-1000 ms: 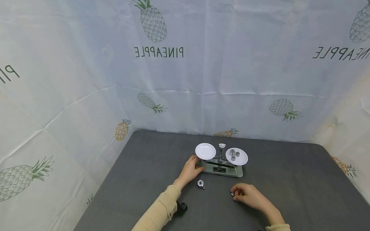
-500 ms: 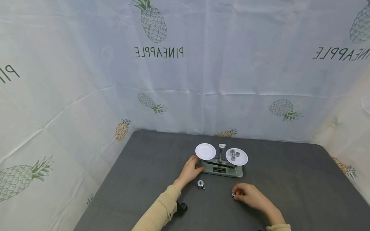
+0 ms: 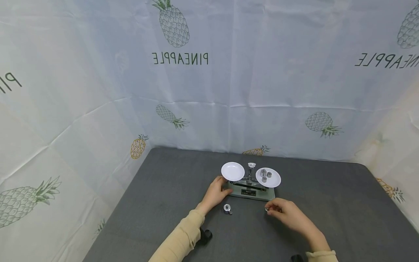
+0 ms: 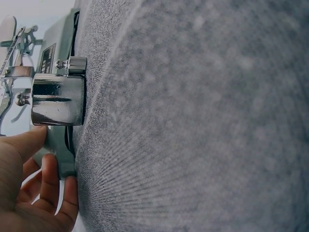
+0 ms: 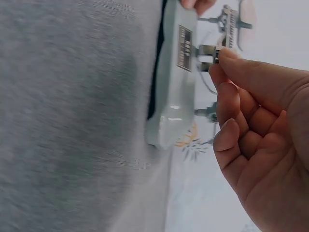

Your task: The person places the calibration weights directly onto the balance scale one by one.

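Observation:
A green-based balance scale (image 3: 253, 195) stands at the back of the table. My left hand (image 3: 214, 193) holds the left end of its base, thumb at the front and fingers round the end, as the left wrist view shows. My right hand (image 3: 289, 215) pinches a tiny metal weight (image 3: 266, 209) between thumb and forefinger, off the table just before the scale's right end. Several metal weights (image 3: 263, 179) sit on the right pan (image 3: 276, 178); the left pan (image 3: 232, 171) bears nothing. A larger cylindrical weight (image 4: 58, 101) stands before the scale, a small weight (image 4: 77, 65) beside it.
The dark grey table (image 3: 170, 185) meets a white curtain (image 3: 209, 83) with pineapple prints at the back and sides. A black object (image 3: 205, 236) shows by the left sleeve, another black object (image 3: 297, 258) by the right sleeve.
My right hand has risen from the table and moved forward toward the scale, with the tiny weight pinched in it. The left hand stays on the base.

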Available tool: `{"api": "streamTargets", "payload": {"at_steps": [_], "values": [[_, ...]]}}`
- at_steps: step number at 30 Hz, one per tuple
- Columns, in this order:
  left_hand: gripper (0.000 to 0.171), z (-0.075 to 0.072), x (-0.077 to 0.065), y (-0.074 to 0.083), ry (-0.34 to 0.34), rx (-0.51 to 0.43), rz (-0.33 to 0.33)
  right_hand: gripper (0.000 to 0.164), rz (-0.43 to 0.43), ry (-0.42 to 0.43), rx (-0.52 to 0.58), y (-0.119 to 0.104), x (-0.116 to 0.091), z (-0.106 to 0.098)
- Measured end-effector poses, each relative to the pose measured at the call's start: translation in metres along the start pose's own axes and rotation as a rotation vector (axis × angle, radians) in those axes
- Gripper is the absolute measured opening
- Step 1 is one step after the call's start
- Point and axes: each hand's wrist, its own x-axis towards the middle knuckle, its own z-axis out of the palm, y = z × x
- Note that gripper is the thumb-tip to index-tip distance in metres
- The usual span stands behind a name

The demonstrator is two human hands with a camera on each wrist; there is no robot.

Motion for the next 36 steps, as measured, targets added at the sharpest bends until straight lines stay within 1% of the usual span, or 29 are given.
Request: {"api": "streamTargets", "payload": {"at_steps": [2, 6, 11, 13, 15, 19, 26, 33, 36], "values": [[0.041, 0.000, 0.000, 0.000, 0.001, 0.000, 0.000, 0.014, 0.008, 0.015, -0.013, -0.002, 0.001, -0.004], [0.041, -0.001, -0.001, 0.000, -0.004, -0.006, -0.003, 0.014, 0.013, 0.082, -0.028, -0.007, 0.003, -0.011], [0.041, -0.001, 0.000, 0.001, -0.007, -0.008, 0.004, 0.015, -0.036, 0.190, -0.051, -0.013, 0.006, -0.018], [0.041, -0.001, 0.000, 0.000, -0.009, -0.006, 0.005, 0.015, -0.057, 0.216, -0.062, -0.015, 0.008, -0.021], [0.041, -0.001, 0.000, 0.000, -0.012, -0.006, 0.001, 0.015, -0.060, 0.232, -0.084, -0.016, 0.011, -0.025], [0.041, 0.000, 0.000, 0.000, -0.009, -0.008, -0.002, 0.016, -0.030, 0.247, -0.117, -0.016, 0.019, -0.033], [0.040, 0.000, -0.002, 0.001, -0.007, -0.004, 0.001, 0.016, 0.021, 0.237, -0.156, -0.010, 0.033, -0.045], [0.041, -0.001, -0.002, 0.000, -0.009, -0.002, -0.003, 0.016, 0.096, 0.186, -0.156, -0.003, 0.044, -0.047], [0.041, -0.001, -0.002, 0.000, -0.007, -0.006, -0.001, 0.016, 0.113, 0.160, -0.157, -0.001, 0.048, -0.048]]}}
